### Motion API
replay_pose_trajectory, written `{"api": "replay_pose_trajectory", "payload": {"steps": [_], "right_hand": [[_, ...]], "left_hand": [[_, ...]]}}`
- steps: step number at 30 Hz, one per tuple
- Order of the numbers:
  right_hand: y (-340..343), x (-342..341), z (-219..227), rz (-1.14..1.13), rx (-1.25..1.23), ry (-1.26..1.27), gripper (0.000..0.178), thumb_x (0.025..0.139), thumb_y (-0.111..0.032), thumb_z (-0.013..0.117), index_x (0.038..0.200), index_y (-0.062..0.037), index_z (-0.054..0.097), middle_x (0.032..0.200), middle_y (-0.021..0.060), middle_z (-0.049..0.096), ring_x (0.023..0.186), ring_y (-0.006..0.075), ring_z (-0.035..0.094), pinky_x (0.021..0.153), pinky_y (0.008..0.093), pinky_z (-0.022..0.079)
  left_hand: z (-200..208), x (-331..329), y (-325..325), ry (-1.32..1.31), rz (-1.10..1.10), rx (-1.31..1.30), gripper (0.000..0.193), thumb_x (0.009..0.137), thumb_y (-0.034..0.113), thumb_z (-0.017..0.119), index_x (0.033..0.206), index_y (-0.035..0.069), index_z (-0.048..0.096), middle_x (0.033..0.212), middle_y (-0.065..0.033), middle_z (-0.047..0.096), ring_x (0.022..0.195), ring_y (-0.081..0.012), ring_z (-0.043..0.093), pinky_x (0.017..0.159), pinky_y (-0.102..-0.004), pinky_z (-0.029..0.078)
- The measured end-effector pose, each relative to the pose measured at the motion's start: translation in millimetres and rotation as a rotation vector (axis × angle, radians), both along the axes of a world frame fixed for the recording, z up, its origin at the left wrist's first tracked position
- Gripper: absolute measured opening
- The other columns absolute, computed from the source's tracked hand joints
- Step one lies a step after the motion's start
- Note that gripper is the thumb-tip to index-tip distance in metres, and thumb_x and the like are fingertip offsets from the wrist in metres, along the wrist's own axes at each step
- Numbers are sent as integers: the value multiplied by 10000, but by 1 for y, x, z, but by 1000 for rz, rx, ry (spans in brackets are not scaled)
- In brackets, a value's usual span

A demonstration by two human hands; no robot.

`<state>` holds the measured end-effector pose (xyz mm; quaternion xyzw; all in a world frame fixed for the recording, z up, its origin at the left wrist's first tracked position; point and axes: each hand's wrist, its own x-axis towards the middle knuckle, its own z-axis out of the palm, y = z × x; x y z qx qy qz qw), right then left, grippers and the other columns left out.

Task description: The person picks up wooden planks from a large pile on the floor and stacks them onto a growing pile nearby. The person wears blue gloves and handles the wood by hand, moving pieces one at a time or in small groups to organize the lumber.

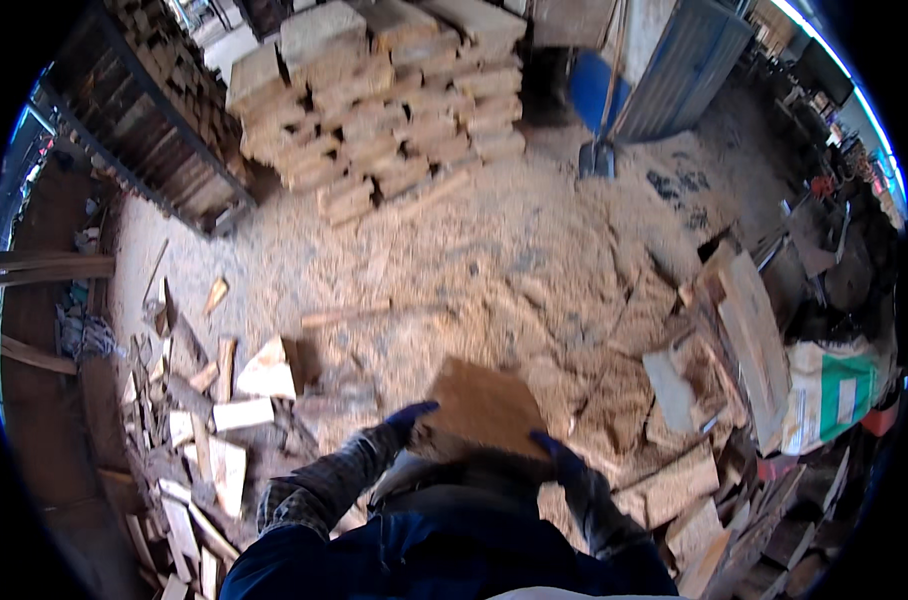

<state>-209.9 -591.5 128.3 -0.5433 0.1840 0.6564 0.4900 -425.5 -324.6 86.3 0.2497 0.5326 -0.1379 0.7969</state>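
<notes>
The block is matt wood; the stack, rough wood; the sleeves, matt cloth; the sheet, ridged metal.

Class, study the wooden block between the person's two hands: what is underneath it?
Past the far edge of the wooden block, sawdust-strewn floor shows. What lies directly underneath cannot be seen, because the block covers it.
</notes>
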Motion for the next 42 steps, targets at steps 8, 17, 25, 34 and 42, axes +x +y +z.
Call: {"api": "replay_pose_trajectory", "payload": {"steps": [8, 17, 25, 34, 42], "right_hand": [[29, 71, -50, -458, 3, 121, 450, 899, -317, 613, 1247, -42, 541, 1103, 135, 632, 973, 250, 619, 869, 361, 515], [122, 144, -57, -682, -3, 155, 455, 891, -306, 619, 1240, -30, 528, 1048, 142, 638, 919, 272, 627, 806, 387, 534], [309, 259, 6, -689, 205, -38, 462, 906, -342, 587, 1249, -41, 517, 1085, 139, 626, 931, 266, 623, 784, 393, 546], [557, 462, 172, 99, 610, -1623, 535, 892, -336, 625, 1291, -3, 497, 1303, 134, 529, 1167, 261, 545, 979, 365, 466], [773, 697, 240, 191, 495, -1350, 745, 878, -494, 580, 1356, 48, 403, 1337, 231, 481, 1224, 275, 495, 1022, 365, 398]], "left_hand": [[25, 182, 73, 12, -571, 85, 384, 754, 420, 741, 693, 59, 626, 504, -72, 501, 421, -178, 491, 434, -352, 442], [-92, 335, 187, 4, -784, -176, 388, 769, 477, 708, 856, 104, 643, 519, -44, 502, 402, -128, 447, 377, -276, 356], [11, 520, 410, -450, -784, 73, 389, 773, 480, 707, 929, 130, 642, 537, -38, 526, 417, -109, 473, 383, -245, 361], [288, 557, 634, -662, -288, 847, 547, 845, 444, 630, 1141, -15, 603, 1098, -173, 623, 1016, -226, 611, 922, -337, 471], [234, 639, 714, -862, 502, 1098, 665, 891, 281, 641, 1385, -60, 354, 1337, -158, 468, 1205, -214, 459, 1038, -308, 327]]}}
